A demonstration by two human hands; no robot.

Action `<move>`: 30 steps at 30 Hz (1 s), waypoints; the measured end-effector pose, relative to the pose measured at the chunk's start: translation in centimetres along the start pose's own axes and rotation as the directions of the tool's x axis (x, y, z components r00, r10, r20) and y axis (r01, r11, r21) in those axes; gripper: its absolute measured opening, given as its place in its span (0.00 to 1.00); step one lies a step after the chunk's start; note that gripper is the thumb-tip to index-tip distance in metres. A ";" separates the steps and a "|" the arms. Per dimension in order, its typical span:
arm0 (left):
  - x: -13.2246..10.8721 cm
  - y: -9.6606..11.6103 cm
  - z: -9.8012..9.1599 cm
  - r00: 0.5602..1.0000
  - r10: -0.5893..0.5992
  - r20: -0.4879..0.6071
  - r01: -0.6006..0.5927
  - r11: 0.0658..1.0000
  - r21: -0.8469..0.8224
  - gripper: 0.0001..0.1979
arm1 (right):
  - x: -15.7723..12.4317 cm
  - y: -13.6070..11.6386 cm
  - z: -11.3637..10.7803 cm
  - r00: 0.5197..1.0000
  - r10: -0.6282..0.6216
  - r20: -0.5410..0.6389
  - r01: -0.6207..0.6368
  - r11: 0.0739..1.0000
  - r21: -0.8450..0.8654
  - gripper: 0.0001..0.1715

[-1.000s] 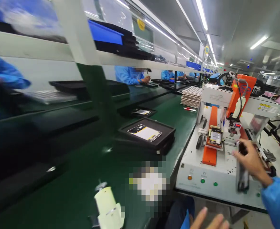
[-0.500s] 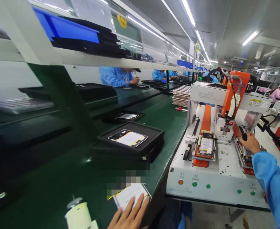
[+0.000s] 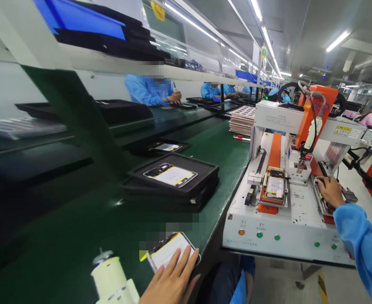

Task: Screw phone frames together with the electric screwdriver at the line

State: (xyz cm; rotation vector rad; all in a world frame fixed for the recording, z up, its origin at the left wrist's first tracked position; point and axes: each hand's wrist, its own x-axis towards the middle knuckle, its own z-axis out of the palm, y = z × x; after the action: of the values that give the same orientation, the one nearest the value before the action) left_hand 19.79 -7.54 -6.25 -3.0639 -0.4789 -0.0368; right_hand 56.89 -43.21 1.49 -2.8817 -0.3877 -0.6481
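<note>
On belt [image 3: 224, 160] | left hand [image 3: 169, 280] flat on phone [image 3: 166, 253] | long axis runs far-right

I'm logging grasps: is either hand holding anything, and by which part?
Nothing is lifted. The left hand lies flat on the phone panel, fingers on its face; the right hand rests on the machine's right fixture, grip unclear.

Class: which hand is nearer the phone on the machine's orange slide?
Right. The right hand rests on the next fixture, just right of that phone. The left hand lies flat on another phone at the belt edge, farther off.
</note>
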 end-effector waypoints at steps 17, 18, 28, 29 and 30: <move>-1.5 1.5 -1.9 0.986 -0.158 0.050 0.152 0.983 0.100 0.26 | -19.9 5.2 9.5 0.915 0.303 0.266 -0.396 0.801 0.449 0.26; -1.8 1.8 -2.0 0.986 -0.153 0.063 0.144 0.982 0.124 0.27 | -19.9 5.2 9.4 0.914 0.316 0.255 -0.401 0.802 0.442 0.26; -3.4 1.8 -3.6 0.991 -0.100 0.090 0.100 0.995 0.012 0.30 | -16.4 -0.9 4.8 0.984 0.124 0.132 -0.174 0.851 0.495 0.30; -3.4 1.6 -3.7 0.992 -0.093 0.080 0.094 0.996 -0.009 0.30 | -15.3 -3.2 3.8 0.996 0.072 0.053 -0.089 0.852 0.516 0.31; -3.4 1.4 -3.9 0.994 -0.084 0.076 0.086 0.996 -0.027 0.30 | -14.2 -5.7 2.7 1.000 0.004 -0.024 0.008 0.857 0.515 0.32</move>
State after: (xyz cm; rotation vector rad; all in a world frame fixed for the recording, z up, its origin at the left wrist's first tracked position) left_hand 16.91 -10.12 -2.50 -3.0818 -0.6181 0.0690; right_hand 43.95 -40.30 -6.59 -2.3580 -0.4767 -0.4849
